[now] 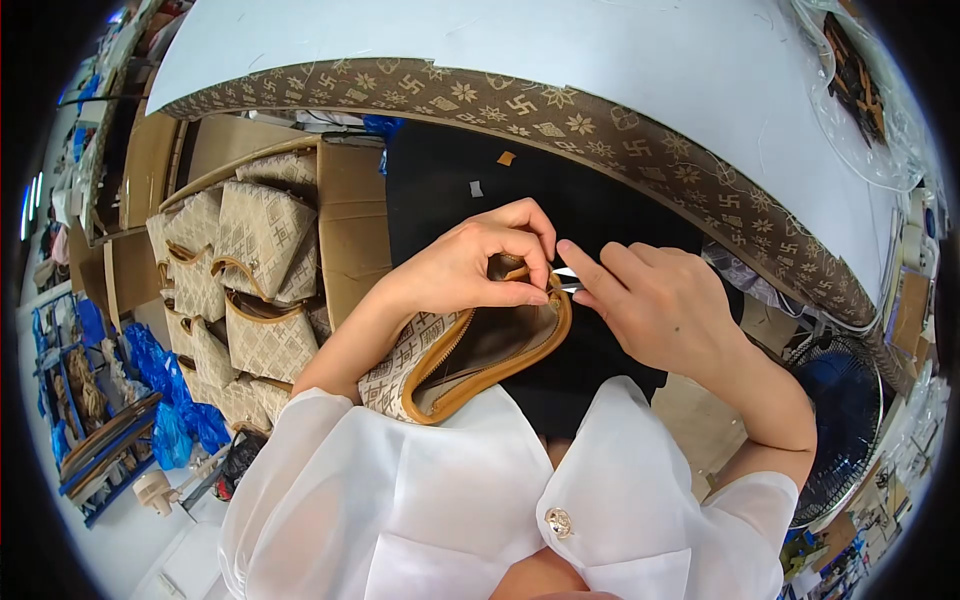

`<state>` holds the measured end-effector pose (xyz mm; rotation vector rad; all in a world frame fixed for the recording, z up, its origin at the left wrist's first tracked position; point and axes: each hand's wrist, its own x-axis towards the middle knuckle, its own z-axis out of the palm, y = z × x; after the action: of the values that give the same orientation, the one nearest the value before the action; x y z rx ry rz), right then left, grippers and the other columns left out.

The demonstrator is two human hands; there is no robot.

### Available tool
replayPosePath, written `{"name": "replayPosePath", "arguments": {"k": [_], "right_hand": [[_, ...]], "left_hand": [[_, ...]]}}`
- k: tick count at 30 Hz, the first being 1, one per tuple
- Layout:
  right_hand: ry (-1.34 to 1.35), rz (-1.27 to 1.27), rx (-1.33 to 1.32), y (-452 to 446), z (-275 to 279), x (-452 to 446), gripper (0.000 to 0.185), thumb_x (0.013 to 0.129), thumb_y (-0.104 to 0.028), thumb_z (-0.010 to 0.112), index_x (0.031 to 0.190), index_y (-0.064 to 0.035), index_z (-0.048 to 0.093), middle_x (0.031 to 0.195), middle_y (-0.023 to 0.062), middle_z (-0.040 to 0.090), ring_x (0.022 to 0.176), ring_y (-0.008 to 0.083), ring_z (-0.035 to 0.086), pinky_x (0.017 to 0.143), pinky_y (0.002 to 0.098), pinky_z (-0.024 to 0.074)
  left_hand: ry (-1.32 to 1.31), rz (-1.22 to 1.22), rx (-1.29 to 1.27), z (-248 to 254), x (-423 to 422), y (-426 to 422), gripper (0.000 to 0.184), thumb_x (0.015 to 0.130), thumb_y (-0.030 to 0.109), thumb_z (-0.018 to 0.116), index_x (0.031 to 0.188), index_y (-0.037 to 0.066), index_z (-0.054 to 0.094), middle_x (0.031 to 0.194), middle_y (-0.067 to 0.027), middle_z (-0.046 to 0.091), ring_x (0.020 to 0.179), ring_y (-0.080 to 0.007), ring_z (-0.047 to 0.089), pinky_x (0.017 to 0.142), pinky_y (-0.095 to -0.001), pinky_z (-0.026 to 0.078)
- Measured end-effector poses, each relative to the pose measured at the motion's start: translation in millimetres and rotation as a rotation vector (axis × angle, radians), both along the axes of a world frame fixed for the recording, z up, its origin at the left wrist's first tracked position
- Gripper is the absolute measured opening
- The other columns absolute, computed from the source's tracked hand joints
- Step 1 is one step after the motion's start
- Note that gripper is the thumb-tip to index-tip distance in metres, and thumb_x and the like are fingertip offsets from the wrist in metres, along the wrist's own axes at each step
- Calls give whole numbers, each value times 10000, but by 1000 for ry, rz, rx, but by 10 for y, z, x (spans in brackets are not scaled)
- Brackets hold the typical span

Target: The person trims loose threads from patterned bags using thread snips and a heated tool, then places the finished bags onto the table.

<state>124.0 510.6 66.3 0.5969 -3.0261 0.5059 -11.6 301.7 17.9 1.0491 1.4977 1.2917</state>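
An open pouch (400, 362) of beige patterned cloth with tan trim and a zip lies on its side over my lap, its mouth facing me. My left hand (490, 255) pinches the trim at the pouch's upper right corner, thumb and fingers together. Close beside it, my right hand (650, 300) holds a small silvery metal tool (568, 284), its tip at that same corner. Most of the tool is hidden by my right fingers, so its kind is unclear.
A cardboard box (350, 215) of similar pouches (265, 240) stands at the left. Ahead curves a white table (480, 35) with a brown patterned edge. At the right is a black fan (840, 425). Blue plastic bags (172, 435) lie at far left.
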Motion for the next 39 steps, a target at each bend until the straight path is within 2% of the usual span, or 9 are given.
{"name": "replayPosePath", "arguments": {"k": [12, 14, 16, 19, 20, 22, 26, 36, 39], "right_hand": [[-12, 164, 280, -46, 68, -92, 335, 871, -210, 634, 1154, -31, 650, 756, 20, 513, 643, 148, 552, 566, 293, 450], [-23, 225, 209, -89, 91, -124, 327, 874, -211, 635, 1145, -29, 652, 759, 24, 525, 642, 150, 553, 567, 295, 452], [-113, 22, -52, 1, 98, -217, 305, 901, -178, 639, 1160, -17, 638, 785, 63, 574, 645, 146, 562, 580, 277, 439], [-23, -229, -535, 38, -65, -256, 276, 870, -153, 709, 1121, -52, 651, 764, 38, 599, 561, 136, 481, 520, 247, 368], [-13, -214, -536, 74, -73, -242, 276, 870, -153, 709, 1121, -52, 651, 764, 38, 599, 561, 136, 481, 520, 247, 368], [-206, -332, -820, 145, -81, -198, 312, 849, -115, 739, 1138, -51, 643, 919, 24, 662, 566, 73, 409, 529, 216, 320], [-86, -351, -1058, 53, -194, -236, 315, 814, -74, 768, 1097, -49, 633, 1064, 15, 665, 589, 22, 380, 532, 192, 298], [-197, -165, -1136, -243, -52, -332, 264, 821, -27, 728, 1038, -31, 577, 1213, 84, 650, 581, 11, 368, 548, 172, 309], [-160, -165, -1148, -231, -56, -352, 191, 891, -68, 649, 1049, -18, 554, 1249, 136, 641, 567, 16, 338, 571, 177, 318]], "left_hand": [[18, 25, 20, -35, -14, 3, 130, 784, 93, 801, 816, 57, 680, 1022, -43, 523, 948, -162, 532, 841, -289, 447], [69, 41, 54, -44, -41, -5, 110, 802, 85, 778, 843, 54, 680, 1057, -69, 561, 952, -179, 568, 835, -300, 461], [129, 92, 34, 57, -186, -221, 101, 811, 81, 766, 856, 53, 680, 1074, -83, 579, 954, -187, 586, 832, -306, 469], [337, 74, -501, 286, -433, -440, 69, 853, 47, 702, 919, 35, 689, 1157, -140, 623, 1003, -226, 648, 860, -323, 499], [348, 89, -503, 327, -488, -523, 69, 853, 47, 702, 919, 35, 689, 1157, -140, 623, 1003, -226, 648, 860, -323, 499], [208, 154, -332, 405, -621, -741, 84, 870, 35, 679, 952, 27, 699, 1208, -173, 622, 1019, -263, 669, 873, -349, 525], [-74, 209, 56, 374, -634, -813, 125, 877, 29, 675, 997, 22, 710, 1181, -173, 626, 1002, -295, 686, 873, -386, 558], [-159, 147, 408, 378, -485, -732, 149, 894, 94, 691, 1015, 7, 680, 994, -124, 598, 948, -295, 699, 799, -400, 593], [-380, 401, 601, 358, -497, -625, 280, 1026, 196, 509, 1145, -32, 619, 995, -127, 631, 921, -271, 703, 760, -376, 613]]}}
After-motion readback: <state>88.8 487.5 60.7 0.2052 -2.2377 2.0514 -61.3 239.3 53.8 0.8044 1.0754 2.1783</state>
